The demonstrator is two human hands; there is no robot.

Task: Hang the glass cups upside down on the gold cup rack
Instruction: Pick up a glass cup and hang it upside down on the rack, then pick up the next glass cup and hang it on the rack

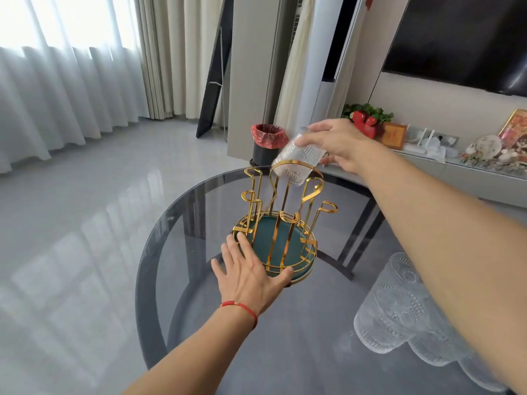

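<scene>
Round smoked-glass table (182, 252) on dark legs, standing on a pale glossy floor (85, 195) before sheer white curtains (57, 95) and a wall with one dark screen (470, 38).

One gold cup rack (281, 220) stands near the middle of the table, slightly toward its far edge. Its wire ring base holds one teal tray (266, 243), and several upright gold prongs rise from it, each ending in a loop; the exact count of prongs cannot be told, since they overlap.

Left hand (251, 272): fingers straight and spread, resting flat against the near left rim of the rack base, gripping nothing. One red string bracelet (239, 307) circles the left wrist.

Right hand (339, 145): fingers curled around the base of one patterned glass cup (296, 161). The cup is tilted, mouth downward and toward the viewer, its gold-edged rim just above the tops of the far prongs; whether it touches a prong cannot be told.

More glass cups (399, 309) of the same embossed pattern stand at the near right edge of the table, partly hidden by the right forearm. At least four show, and their total cannot be told.

Beyond the far edge of the table stands one dark bin (268, 143) lined with a red bag. One low shelf (456, 163) along the right wall carries ornaments, frames and one plant with red decorations (366, 116).
</scene>
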